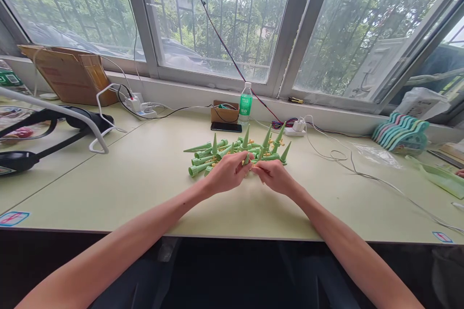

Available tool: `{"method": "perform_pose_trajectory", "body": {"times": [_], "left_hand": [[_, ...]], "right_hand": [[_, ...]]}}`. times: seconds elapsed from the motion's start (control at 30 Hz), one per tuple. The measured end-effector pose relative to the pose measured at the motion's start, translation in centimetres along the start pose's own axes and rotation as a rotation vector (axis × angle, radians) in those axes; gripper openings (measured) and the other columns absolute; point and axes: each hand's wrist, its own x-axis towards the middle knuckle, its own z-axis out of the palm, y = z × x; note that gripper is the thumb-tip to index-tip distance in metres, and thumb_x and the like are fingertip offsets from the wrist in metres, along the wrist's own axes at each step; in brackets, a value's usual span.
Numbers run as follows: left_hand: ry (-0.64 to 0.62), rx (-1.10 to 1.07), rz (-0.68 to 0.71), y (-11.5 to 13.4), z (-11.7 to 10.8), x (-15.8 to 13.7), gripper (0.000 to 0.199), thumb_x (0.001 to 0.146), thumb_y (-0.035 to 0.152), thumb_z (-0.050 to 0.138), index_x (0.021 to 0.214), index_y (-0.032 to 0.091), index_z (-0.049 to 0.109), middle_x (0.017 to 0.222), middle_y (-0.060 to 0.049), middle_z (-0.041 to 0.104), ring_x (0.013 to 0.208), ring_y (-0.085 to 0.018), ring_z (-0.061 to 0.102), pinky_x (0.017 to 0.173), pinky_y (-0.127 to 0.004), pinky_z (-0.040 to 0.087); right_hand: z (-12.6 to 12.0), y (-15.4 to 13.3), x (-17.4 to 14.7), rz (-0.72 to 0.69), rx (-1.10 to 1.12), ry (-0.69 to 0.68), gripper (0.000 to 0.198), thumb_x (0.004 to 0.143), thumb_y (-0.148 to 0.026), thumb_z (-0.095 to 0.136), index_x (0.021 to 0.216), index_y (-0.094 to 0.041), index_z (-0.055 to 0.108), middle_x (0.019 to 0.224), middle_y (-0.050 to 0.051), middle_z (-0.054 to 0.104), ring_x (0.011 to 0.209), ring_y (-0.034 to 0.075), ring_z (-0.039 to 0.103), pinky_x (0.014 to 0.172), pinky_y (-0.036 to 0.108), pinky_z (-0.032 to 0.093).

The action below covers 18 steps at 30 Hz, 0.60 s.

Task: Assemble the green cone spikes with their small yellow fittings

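My left hand (pixel 227 174) is closed around a small green plastic watering spike, its pointed tip (pixel 247 159) showing between thumb and fingers. Close beside it, my right hand (pixel 274 175) pinches at the same spot, with fingertips nearly touching the left ones. What those fingertips hold is too small and covered to make out. Just beyond both hands lies a pile of similar green watering spikes (pixel 200 168) with small yellow-orange valves. Several in the pile stand point up, such as the tall cone (pixel 246 138), while others lie on their sides.
Behind the pile are a black phone (pixel 226 127), a small cardboard box (pixel 219 115) and a green-labelled bottle (pixel 245 104). White cables (pixel 377 177) and a stack of teal hangers (pixel 400 134) lie at right. A black headset (pixel 83 123) and large carton (pixel 68 75) occupy the left.
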Motion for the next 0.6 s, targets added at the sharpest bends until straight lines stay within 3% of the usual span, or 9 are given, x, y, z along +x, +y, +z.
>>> {"method": "perform_pose_trajectory", "body": {"times": [0.13, 0.3, 0.6], "left_hand": [[0.002, 0.003, -0.006, 0.0, -0.02, 0.0, 0.01, 0.096, 0.025, 0.052, 0.094, 0.019, 0.059, 0.073, 0.001, 0.066, 0.051, -0.009, 0.053, 0.054, -0.022, 0.043], [0.0, -0.004, -0.02, -0.01, -0.02, -0.01, 0.01, 0.096, 0.026, 0.052, 0.093, 0.018, 0.059, 0.076, 0.001, 0.067, 0.05, -0.008, 0.052, 0.054, -0.021, 0.042], [-0.013, 0.013, -0.005, 0.28, -0.17, 0.05, 0.011, 0.096, 0.026, 0.052, 0.097, 0.018, 0.061, 0.063, 0.003, 0.059, 0.051, -0.01, 0.052, 0.056, -0.022, 0.043]], "right_hand": [[-0.01, -0.03, -0.02, 0.031, -0.008, -0.002, 0.036, 0.099, -0.033, 0.049, 0.065, -0.02, 0.05, 0.051, -0.003, 0.05, 0.049, 0.011, 0.043, 0.054, 0.025, 0.032], [-0.02, -0.02, -0.07, 0.062, 0.01, 0.008, 0.017, 0.092, -0.035, 0.061, 0.096, -0.019, 0.065, 0.052, -0.006, 0.052, 0.047, 0.01, 0.042, 0.056, 0.025, 0.038], [-0.02, 0.06, 0.0, 0.061, 0.028, -0.003, 0.027, 0.096, -0.038, 0.054, 0.076, -0.02, 0.058, 0.052, -0.004, 0.05, 0.048, 0.011, 0.041, 0.053, 0.026, 0.034]]}}
